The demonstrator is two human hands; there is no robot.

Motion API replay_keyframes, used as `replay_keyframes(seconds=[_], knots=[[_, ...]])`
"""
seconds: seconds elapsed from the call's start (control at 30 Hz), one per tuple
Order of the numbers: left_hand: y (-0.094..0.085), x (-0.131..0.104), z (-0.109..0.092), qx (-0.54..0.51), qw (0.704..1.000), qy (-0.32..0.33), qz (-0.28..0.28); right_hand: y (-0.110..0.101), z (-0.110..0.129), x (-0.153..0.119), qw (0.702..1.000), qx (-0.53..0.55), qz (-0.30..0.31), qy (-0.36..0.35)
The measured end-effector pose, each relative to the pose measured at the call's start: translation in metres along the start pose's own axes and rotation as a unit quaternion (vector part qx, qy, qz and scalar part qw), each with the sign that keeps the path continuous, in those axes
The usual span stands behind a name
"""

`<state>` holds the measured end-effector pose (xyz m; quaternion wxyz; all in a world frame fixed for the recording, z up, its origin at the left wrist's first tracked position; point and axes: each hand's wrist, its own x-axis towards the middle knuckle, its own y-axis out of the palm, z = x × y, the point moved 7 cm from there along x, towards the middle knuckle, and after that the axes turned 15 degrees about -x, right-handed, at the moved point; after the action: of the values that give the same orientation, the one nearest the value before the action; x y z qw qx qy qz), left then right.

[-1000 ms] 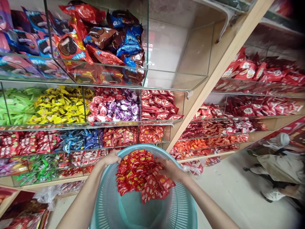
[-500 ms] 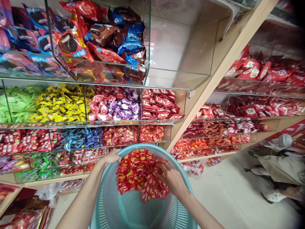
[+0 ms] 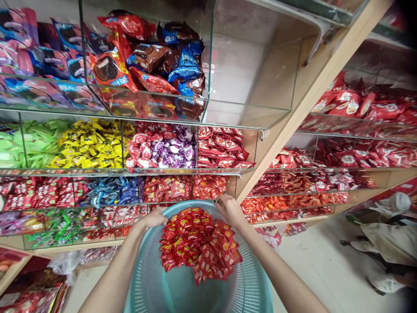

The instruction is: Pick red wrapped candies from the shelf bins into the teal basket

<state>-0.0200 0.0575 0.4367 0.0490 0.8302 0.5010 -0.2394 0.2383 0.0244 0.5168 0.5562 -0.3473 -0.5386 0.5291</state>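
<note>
Currently my left hand grips the basket; whether my right hand holds anything, I can't tell; below them, sweets only part-fill the basket.

Basket at bottom middle, candy packs in it, left hand on its left rim, right hand by its far rim, shelves behind, snack packs on the upper left shelf, a person at lower right.
</note>
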Motion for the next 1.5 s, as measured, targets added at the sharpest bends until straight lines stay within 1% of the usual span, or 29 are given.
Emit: replay_keyframes(seconds=[0.07,0.13,0.23,0.33,0.43,0.53,0.63,0.67,0.7,0.73,0.8,0.83,0.9,0.93,1.0,1.07,1.1,1.17,1.27,1.33,1.37,1.5], knots=[[-0.001,0.001,0.002,-0.008,1.000,0.007,-0.002,0.020,0.002,0.029,0.999,0.036,0.033,-0.013],[-0.001,0.002,0.003,-0.015,1.000,0.011,-0.002,0.046,0.007,0.056,0.995,0.068,0.071,-0.022],[-0.001,0.002,0.003,-0.015,1.000,0.013,-0.001,0.081,0.012,0.086,0.991,0.082,0.109,-0.013],[-0.001,0.003,0.005,-0.019,1.000,0.020,0.002,0.106,0.011,0.103,0.986,0.097,0.135,0.004],[-0.002,0.005,0.007,-0.018,1.000,0.018,0.004,0.113,0.008,0.108,0.983,0.124,0.135,0.017],[-0.004,0.005,0.007,-0.013,1.000,0.020,-0.005,0.105,0.005,0.104,0.978,0.173,0.115,0.024],[-0.003,0.003,0.004,-0.005,1.000,0.022,-0.002,0.082,-0.002,0.091,0.969,0.225,0.098,0.035],[-0.003,0.003,0.003,-0.002,1.000,0.020,0.000,0.072,-0.005,0.085,0.960,0.259,0.096,0.040],[-0.002,0.002,0.003,-0.002,1.000,0.017,0.002,0.061,-0.008,0.077,0.946,0.307,0.092,0.045],[-0.002,0.003,0.003,-0.005,1.000,0.013,0.003,0.048,-0.011,0.068,0.926,0.365,0.085,0.051],[-0.003,0.004,0.005,-0.014,1.000,0.005,0.003,0.020,-0.019,0.046,0.873,0.481,0.058,0.064],[-0.003,0.004,0.006,-0.015,1.000,0.002,0.002,0.007,-0.023,0.033,0.852,0.517,0.043,0.073],[-0.004,0.006,0.007,-0.009,1.000,0.006,0.006,-0.010,-0.030,0.006,0.817,0.566,0.037,0.102],[-0.004,0.007,0.008,-0.008,1.000,0.009,0.008,-0.013,-0.032,-0.009,0.796,0.591,0.043,0.125],[-0.003,0.007,0.010,-0.013,1.000,0.010,0.012,-0.011,-0.035,-0.036,0.742,0.642,0.065,0.179],[-0.003,0.007,0.012,-0.023,1.000,0.001,0.011,-0.001,-0.032,-0.060,0.694,0.676,0.099,0.226],[-0.002,0.006,0.013,-0.026,1.000,-0.007,0.010,0.005,-0.029,-0.069,0.677,0.684,0.117,0.244],[-0.002,0.005,0.013,-0.030,0.999,-0.016,0.008,0.016,-0.022,-0.085,0.653,0.690,0.150,0.273],[-0.001,0.005,0.013,-0.027,0.999,-0.022,0.010,0.023,-0.011,-0.096,0.624,0.701,0.173,0.298],[-0.002,0.006,0.013,-0.018,1.000,-0.021,0.007,0.023,-0.004,-0.097,0.615,0.708,0.182,0.296],[-0.002,0.006,0.012,-0.015,1.000,-0.020,0.006,0.022,-0.001,-0.097,0.617,0.707,0.187,0.290],[-0.003,0.006,0.010,-0.008,1.000,-0.011,0.004,0.022,0.007,-0.094,0.646,0.686,0.210,0.259]])
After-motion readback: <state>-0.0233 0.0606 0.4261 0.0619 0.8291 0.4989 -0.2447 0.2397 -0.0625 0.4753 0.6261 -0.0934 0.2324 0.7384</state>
